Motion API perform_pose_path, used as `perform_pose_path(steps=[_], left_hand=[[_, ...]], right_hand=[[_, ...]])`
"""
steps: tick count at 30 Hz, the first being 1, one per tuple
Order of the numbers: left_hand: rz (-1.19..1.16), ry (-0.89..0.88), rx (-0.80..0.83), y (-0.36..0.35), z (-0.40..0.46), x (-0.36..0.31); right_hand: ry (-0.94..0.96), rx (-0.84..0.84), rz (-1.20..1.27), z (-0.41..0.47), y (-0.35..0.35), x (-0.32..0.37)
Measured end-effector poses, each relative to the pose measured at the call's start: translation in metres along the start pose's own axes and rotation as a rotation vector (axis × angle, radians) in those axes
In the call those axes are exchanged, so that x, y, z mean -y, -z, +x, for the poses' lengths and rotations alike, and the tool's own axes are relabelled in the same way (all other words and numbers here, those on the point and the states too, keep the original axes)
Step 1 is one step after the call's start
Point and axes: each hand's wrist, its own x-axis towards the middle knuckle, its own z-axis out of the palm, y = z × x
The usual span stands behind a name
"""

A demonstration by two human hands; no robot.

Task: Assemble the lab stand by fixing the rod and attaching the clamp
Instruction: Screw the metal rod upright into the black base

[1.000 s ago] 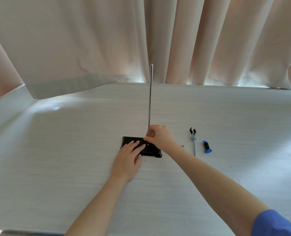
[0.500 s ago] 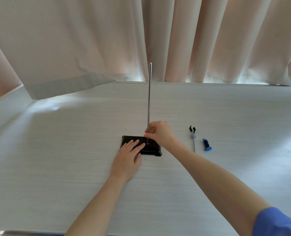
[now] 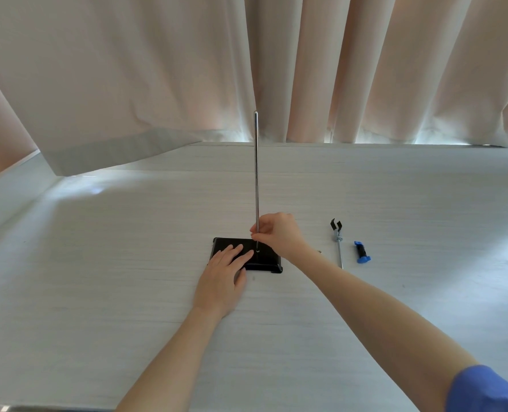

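A black rectangular base lies flat in the middle of the white table. A thin steel rod stands upright with its foot in the base's hole. My right hand pinches the rod just above the base. My left hand presses flat on the base's left part, fingers straight. To the right lie a metal clamp with black prongs and a small blue and black clamp holder, both untouched.
Beige curtains hang along the table's far edge, one fold draped onto the table at the back left. A tiny metal piece lies between the base and the clamp.
My right hand has crept slightly up the rod while its fingers work around it. The rod stays upright and my left hand stays pressed on the base.
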Motion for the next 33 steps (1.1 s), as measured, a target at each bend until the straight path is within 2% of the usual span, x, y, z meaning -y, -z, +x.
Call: perform_pose_path(steps=[5,12,22,33], left_hand=[[0.0,0.0,-0.001,0.0,0.0,-0.001],[-0.004,-0.006,-0.016,0.001,0.0,0.0],[0.009,-0.019,-0.031,0.001,0.0,-0.002],[0.002,-0.016,-0.03,0.0,0.0,-0.001]], right_hand=[[0.019,-0.063,-0.076,0.003,-0.004,-0.002],[0.018,0.09,0.115,-0.008,0.001,-0.005],[-0.006,-0.042,-0.056,-0.004,-0.007,-0.004],[0.013,0.084,0.089,-0.006,0.004,0.001]])
